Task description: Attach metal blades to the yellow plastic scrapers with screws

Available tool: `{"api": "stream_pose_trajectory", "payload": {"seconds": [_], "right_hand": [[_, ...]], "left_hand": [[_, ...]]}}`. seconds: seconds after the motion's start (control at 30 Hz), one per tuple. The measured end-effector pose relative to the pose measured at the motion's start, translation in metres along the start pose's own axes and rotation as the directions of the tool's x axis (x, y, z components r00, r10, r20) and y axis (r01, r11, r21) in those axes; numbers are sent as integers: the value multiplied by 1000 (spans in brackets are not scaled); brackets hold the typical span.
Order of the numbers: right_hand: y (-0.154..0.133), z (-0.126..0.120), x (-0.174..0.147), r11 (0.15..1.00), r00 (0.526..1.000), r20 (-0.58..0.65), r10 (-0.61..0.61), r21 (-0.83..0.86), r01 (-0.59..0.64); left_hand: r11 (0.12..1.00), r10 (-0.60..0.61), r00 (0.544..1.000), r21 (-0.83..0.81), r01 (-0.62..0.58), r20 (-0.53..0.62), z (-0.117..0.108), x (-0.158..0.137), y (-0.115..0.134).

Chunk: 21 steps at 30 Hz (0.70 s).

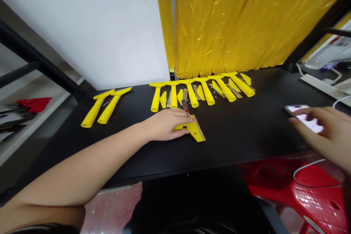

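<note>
My left hand (167, 124) is closed round the handle of a yellow scraper (196, 132), whose head with a metal strip along its edge points right on the black table. A screwdriver (185, 105) with a clear reddish handle rises just behind those fingers; whether they touch it I cannot tell. Over at the right, my right hand (326, 131) reaches across a phone (308, 119) with a lit screen, thumb and fingers apart. Its fingertips overlap the screen, and contact is unclear.
Several yellow scraper handles (210, 93) lie along the table's back, among yellow plates (179, 96), metal blades and small screws. Two more scraper handles (108, 108) lie at left. A yellow plastic curtain (233, 22) hangs behind. A red stool (315, 190) stands below right, with a white cable (301, 168).
</note>
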State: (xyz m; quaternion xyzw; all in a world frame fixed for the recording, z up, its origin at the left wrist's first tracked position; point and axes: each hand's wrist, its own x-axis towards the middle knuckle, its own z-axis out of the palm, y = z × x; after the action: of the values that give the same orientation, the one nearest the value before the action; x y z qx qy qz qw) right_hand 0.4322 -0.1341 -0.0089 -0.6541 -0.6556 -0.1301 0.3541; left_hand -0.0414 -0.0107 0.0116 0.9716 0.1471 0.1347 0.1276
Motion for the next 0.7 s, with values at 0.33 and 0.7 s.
{"api": "stream_pose_trajectory", "payload": {"seconds": [0.33, 0.7], "right_hand": [[-201, 45, 33, 688, 843, 150, -517, 658, 305], [-255, 105, 94, 455, 915, 91, -394, 884, 108]], "left_hand": [[1000, 8, 1000, 30, -9, 19, -1, 1, 3], [1000, -21, 1000, 24, 20, 14, -2, 2, 6]]}}
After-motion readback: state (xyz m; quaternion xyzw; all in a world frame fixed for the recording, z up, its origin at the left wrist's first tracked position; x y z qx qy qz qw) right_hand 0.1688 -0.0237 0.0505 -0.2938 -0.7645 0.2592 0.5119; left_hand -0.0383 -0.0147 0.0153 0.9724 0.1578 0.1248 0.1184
